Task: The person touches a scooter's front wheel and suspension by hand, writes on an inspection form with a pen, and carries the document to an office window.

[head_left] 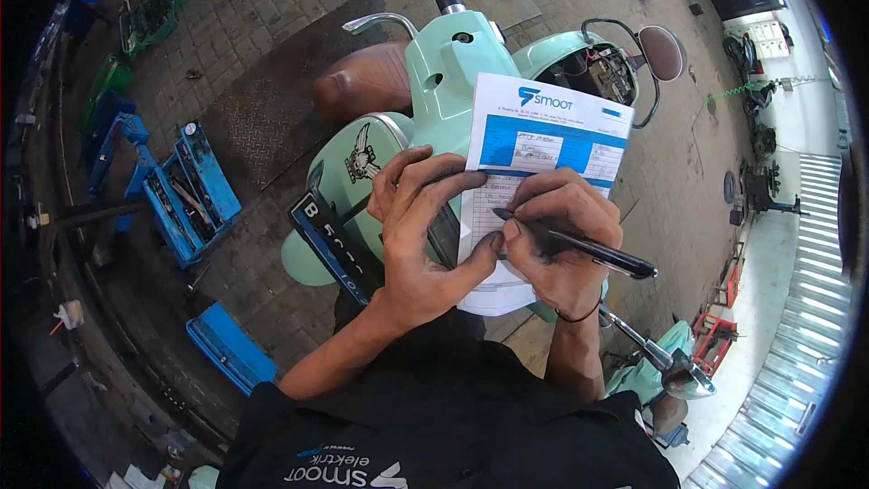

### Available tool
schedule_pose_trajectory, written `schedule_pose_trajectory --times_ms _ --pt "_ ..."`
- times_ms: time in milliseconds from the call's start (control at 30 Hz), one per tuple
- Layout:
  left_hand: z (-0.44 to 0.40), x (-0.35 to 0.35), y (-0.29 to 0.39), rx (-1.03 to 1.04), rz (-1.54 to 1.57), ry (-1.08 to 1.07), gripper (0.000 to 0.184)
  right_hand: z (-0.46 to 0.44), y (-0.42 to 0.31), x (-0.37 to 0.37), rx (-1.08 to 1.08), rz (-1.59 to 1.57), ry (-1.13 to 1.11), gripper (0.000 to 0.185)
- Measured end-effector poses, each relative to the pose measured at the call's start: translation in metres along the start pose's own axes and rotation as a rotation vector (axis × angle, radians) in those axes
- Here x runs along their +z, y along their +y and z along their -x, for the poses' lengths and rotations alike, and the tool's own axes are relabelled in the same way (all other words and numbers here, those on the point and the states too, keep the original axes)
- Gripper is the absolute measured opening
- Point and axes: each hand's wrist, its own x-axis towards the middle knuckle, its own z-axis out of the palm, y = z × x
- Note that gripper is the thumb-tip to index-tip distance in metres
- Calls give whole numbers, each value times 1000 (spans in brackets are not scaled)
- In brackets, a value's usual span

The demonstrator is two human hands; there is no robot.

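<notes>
My right hand (566, 231) grips a black pen (602, 254), its tip touching the lower rows of a paper form (549, 156). The white and blue form has a "SMOOT" heading and handwriting in several rows. Fingertips and thumb of my left hand (418, 240) press on the form's left side, holding it. Dark smudges mark the fingers of both hands. Under the form stands a mint-green scooter (453, 50), with an open headlight housing (597, 72) showing wires. What supports the form from below is hidden.
A blue toolbox (195, 195) with tools lies open on the paved floor at left, near a second blue box (231, 347). A brown seat (367, 81), a mirror (662, 52) and a number plate (330, 249) belong to the scooter. Another mint-green scooter (644, 369) stands at lower right.
</notes>
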Motion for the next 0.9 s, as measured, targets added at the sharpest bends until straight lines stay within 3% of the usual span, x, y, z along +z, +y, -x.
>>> schedule_pose_trajectory --times_ms 900 --pt "2 1 0 3 -49 -16 50 6 1 -4 22 9 5 17"
